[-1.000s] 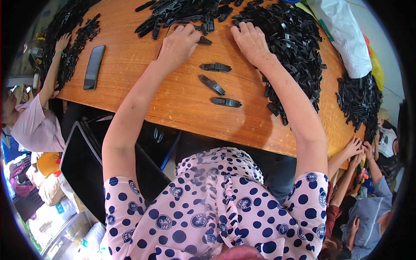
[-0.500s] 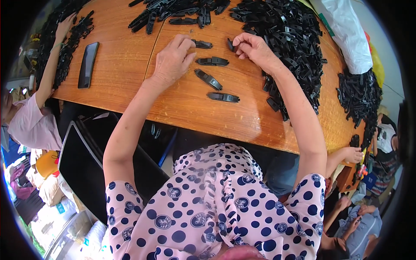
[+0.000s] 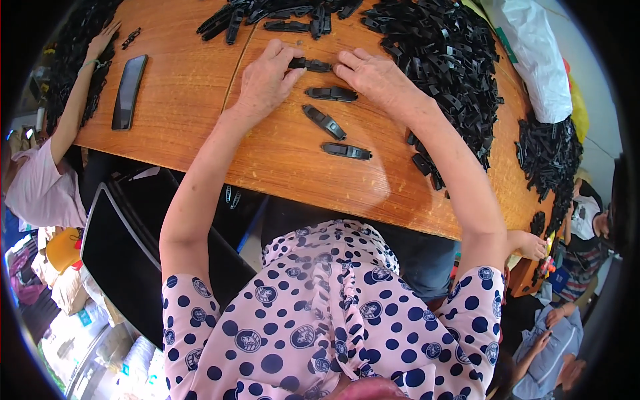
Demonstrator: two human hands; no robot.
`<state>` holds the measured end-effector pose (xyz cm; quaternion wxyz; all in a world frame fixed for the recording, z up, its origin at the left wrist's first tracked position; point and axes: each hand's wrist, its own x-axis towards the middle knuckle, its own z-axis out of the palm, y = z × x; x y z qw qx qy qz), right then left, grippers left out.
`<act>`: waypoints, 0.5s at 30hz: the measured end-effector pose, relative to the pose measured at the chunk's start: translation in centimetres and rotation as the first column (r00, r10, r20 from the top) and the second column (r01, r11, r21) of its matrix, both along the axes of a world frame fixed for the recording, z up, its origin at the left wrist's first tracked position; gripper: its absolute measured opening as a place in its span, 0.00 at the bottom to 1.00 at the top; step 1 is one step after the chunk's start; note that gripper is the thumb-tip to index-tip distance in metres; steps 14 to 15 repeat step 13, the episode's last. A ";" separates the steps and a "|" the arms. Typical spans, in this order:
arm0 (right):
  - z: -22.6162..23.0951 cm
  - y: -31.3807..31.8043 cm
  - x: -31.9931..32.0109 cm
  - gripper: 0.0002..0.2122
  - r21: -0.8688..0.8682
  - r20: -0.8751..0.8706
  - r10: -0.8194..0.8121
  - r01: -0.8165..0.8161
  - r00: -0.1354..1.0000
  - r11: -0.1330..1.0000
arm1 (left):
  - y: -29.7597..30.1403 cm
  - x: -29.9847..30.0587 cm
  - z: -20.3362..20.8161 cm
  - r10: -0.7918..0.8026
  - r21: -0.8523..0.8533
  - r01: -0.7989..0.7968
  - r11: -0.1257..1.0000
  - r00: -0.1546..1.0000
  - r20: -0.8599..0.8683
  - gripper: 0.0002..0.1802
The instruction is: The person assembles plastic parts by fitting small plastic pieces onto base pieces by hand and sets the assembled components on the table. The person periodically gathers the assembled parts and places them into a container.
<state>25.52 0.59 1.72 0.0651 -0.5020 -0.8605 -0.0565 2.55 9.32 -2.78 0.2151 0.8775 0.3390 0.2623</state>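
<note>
My left hand (image 3: 267, 81) pinches the left end of a black plastic buckle-like piece (image 3: 313, 65) on the wooden table. My right hand (image 3: 375, 77) closes at its right end, fingertips pressed together there; the small black part seen in them earlier is hidden now. Below my hands lie three similar black pieces in a loose column: one level piece (image 3: 331, 94), one slanted piece (image 3: 324, 122) and a lowest piece (image 3: 347, 151). A large heap of small black parts (image 3: 460, 87) spreads right beside my right forearm.
More assembled-looking black pieces (image 3: 287, 25) lie at the far edge. A black phone (image 3: 130, 92) rests at left, near a co-worker's hand (image 3: 101, 41) at another dark pile. At right are a white sack (image 3: 537, 67) and a further black heap (image 3: 550, 157).
My right hand has moved left with a small black part, reaching the right end of the piece in my left hand. The co-worker's hand at left stays over its pile.
</note>
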 end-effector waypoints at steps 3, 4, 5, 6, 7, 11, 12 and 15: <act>0.4 0.7 0.3 0.15 -0.040 0.054 0.017 -0.014 0.998 0.999 | 0.1 -0.5 -0.1 0.009 -0.001 -0.009 1.000 1.000 0.005 0.15; 0.7 0.8 0.5 0.14 -0.109 -0.025 -0.038 0.035 0.999 0.993 | 0.2 -0.6 -0.1 0.005 0.003 -0.005 1.000 1.000 0.002 0.16; 0.7 0.7 0.4 0.14 -0.110 -0.020 -0.032 0.030 0.999 0.993 | 0.4 -0.7 -0.1 0.011 0.001 -0.011 1.000 1.000 0.006 0.16; 0.4 0.4 0.2 0.12 -0.244 -0.371 -0.251 0.167 0.894 0.955 | 0.5 -0.9 -0.2 -0.013 0.018 0.013 1.000 1.000 -0.013 0.15; 0.2 -0.1 0.3 0.11 -0.412 -0.624 -0.466 0.243 0.627 0.878 | 0.7 -0.7 -0.1 -0.042 0.035 0.043 0.998 0.999 -0.027 0.15; -2.4 -1.1 1.5 0.10 -0.129 -0.509 -0.307 0.281 0.804 0.951 | 1.0 -0.4 -0.1 -0.098 0.008 0.099 0.995 0.994 -0.042 0.15; -2.6 -1.3 1.9 0.10 -0.121 -0.432 -0.327 0.306 0.840 0.944 | 1.1 -0.4 0.0 -0.092 -0.002 0.092 0.996 0.993 -0.069 0.17; -2.5 -1.3 1.9 0.12 -0.063 -0.424 -0.278 0.278 0.862 0.959 | 1.3 -0.4 0.3 -0.087 -0.012 0.086 0.996 0.991 -0.097 0.18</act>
